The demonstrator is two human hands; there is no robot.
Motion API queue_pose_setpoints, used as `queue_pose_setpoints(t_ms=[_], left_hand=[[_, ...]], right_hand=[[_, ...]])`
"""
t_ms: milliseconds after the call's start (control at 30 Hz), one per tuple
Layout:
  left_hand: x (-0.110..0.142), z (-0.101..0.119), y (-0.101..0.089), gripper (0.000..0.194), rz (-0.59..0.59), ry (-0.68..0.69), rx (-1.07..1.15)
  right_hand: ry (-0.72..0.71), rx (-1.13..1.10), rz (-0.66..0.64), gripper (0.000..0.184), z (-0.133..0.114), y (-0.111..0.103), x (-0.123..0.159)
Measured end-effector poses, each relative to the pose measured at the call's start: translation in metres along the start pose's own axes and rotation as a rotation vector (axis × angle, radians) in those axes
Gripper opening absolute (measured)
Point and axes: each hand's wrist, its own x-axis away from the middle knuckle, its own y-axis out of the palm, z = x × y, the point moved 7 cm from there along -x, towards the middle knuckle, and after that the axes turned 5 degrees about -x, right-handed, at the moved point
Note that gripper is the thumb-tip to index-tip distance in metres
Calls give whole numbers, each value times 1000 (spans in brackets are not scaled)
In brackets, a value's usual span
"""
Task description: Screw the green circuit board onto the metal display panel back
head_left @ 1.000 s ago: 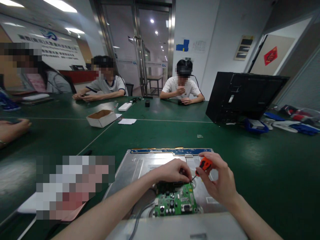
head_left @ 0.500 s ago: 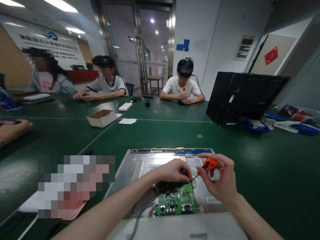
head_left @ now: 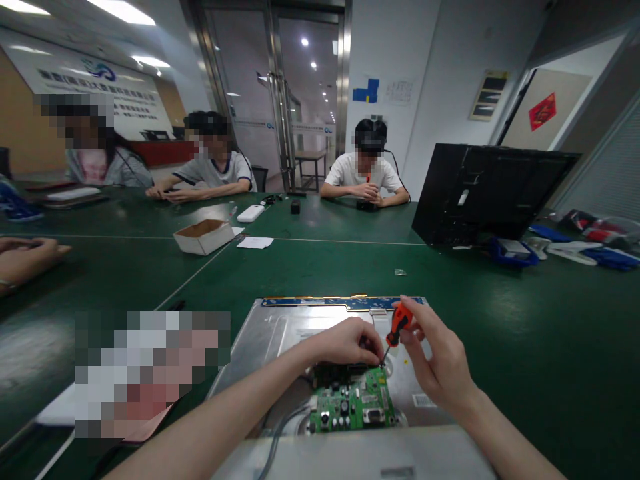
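A green circuit board [head_left: 353,400] lies on the silver metal back of a display panel [head_left: 295,320]. My right hand [head_left: 437,353] grips an orange and black screwdriver [head_left: 399,324] by its handle. The screwdriver leans slightly, its shaft pointing down to the board's far right corner. Beside that tip, my left hand [head_left: 353,340] has its fingers curled and pinched together at the board's far edge; whatever they hold, if anything, is hidden. A grey cable [head_left: 280,427] runs from the board's left side toward me.
A black monitor housing [head_left: 490,193] stands at the right, with a blue tray [head_left: 515,252] at its foot. Left of centre is an open white box [head_left: 204,239]. Across the green table [head_left: 340,267] sit several people; another person's hand [head_left: 35,257] rests at far left.
My right hand has raised the screwdriver handle and swung it left, so the tool stands steeper. Its tip stays near the same board corner. My left hand holds its place.
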Motion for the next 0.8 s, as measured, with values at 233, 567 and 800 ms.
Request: queue_pose_setpoints(t_ms=[233,567,800], left_hand=[[1,-1,-1,12,18,-20,-9],[1,0,-1,11,6,-17,-18],[0,-1,0,9,-1,-5,-16]], right_hand=[[32,-58,108,47,10,-2,10],[53,-45,90,46,14,-1,11],[4,-12,-4,47,4,1,1]])
